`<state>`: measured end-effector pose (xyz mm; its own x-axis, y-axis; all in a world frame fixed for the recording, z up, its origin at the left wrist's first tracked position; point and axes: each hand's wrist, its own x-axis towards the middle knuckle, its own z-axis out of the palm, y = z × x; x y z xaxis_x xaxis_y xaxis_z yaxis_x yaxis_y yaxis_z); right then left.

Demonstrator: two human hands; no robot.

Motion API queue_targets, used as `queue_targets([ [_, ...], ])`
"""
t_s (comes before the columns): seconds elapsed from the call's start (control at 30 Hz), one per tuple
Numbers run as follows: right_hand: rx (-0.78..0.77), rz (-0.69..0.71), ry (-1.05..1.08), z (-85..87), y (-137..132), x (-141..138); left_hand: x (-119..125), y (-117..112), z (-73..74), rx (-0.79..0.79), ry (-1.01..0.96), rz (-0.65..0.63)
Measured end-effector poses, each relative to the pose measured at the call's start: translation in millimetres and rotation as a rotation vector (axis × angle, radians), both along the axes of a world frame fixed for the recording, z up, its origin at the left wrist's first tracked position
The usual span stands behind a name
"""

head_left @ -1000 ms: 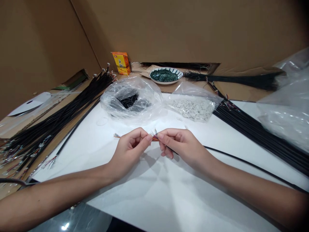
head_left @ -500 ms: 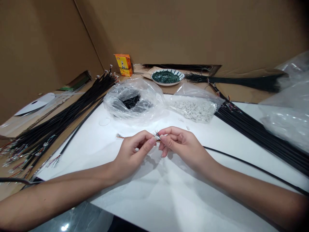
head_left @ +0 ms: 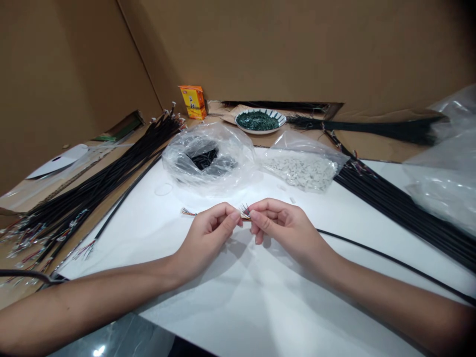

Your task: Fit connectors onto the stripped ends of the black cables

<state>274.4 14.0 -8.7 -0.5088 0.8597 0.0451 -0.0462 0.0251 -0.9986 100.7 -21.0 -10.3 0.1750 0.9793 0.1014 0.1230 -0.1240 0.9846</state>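
- A cardboard screen (head_left: 297,49) is set up beyond both hands and along the left side.
- A white sheet (head_left: 260,297) is spread under both hands and forearms.
- A bundle of black cables (head_left: 92,183) is laid out well to the left of the left hand. Its coloured wire ends are fanned towards the near edge.
- A second bundle of black cables (head_left: 401,203) is laid out to the right of the right hand, running away diagonally.
- A large clear plastic bag (head_left: 446,168) is placed at the far right, beyond the second bundle.
- A clear bag of black parts (head_left: 208,158) is placed just beyond the left hand.
- A clear bag of white parts (head_left: 303,166) is placed just beyond the right hand.
- The left hand (head_left: 208,235) and the right hand (head_left: 282,225) are brought together, fingertip to fingertip, above the sheet.
- A single black cable (head_left: 390,258) is gripped in the closed right hand and trails away to the right across the sheet.
- A bowl of dark green pieces (head_left: 260,120) is placed far beyond the hands, behind the two bags.
- An orange box (head_left: 193,101) stands upright left of the bowl.
- The stripped wire ends (head_left: 244,210) of the cable are pinched between thumb and forefinger of the left hand, and their tips fan upward between the two hands.
- A short coloured wire tail (head_left: 188,212) shows just left of the left hand's knuckles.
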Motion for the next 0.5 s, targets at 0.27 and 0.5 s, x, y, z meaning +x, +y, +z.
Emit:
queue_targets([
  [0.27, -0.024, 0.002, -0.036, -0.3, -3.0, 0.6, -1.3, -2.1, 0.9, -0.04, 0.0, -0.018],
  [0.5, -0.032, 0.039, -0.053, -4.2, -4.1, 2.3, -1.7, -1.3, 1.3, 0.058, 0.133, -0.027],
])
